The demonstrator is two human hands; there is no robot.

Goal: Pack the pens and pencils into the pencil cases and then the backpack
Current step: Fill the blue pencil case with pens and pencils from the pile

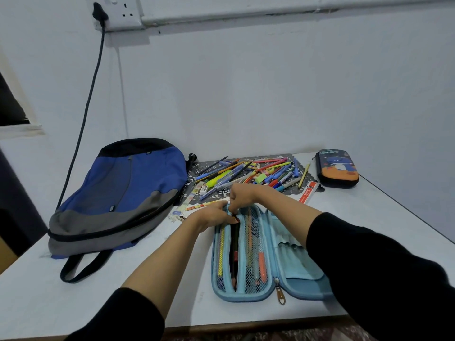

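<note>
Black sleeves (381,279) up close, both forearms reaching out over the desk (73,291), and right under them the light-blue pencil case (246,297) lies flat open, zipper pull dangling at its near edge. Look inside: the mesh pocket already has a few in it, a yellow pencil (220,252), a black pencil (235,249) and an orange one (262,264), so packing is underway.

Both hands meet at the case's far end. Left hand (211,215) has its fingers curled over the far rim, holding the case. Right hand (243,195) has its fingers bunched and pointing down at the pocket mouth, pinching something there, though whether that is the mesh edge or the tip of the black pencil, I cannot tell.

Now the bad news for the scoreboard: just beyond the hands, the pile of pens and pencils (246,173) on the grey mat (197,168) is big, looking like far more than what's in the case. A ruler (307,191) lies at the mat's right edge.

Off at the far right, well apart, the dark-blue pencil case (337,168) sits zipped, contents unknown. On the left the backpack (118,193) lies flat and looks closed, with no case in it as far as I can see. Early going, I'd say: most of the filling, both zips and the backpack stage are all ahead.
</note>
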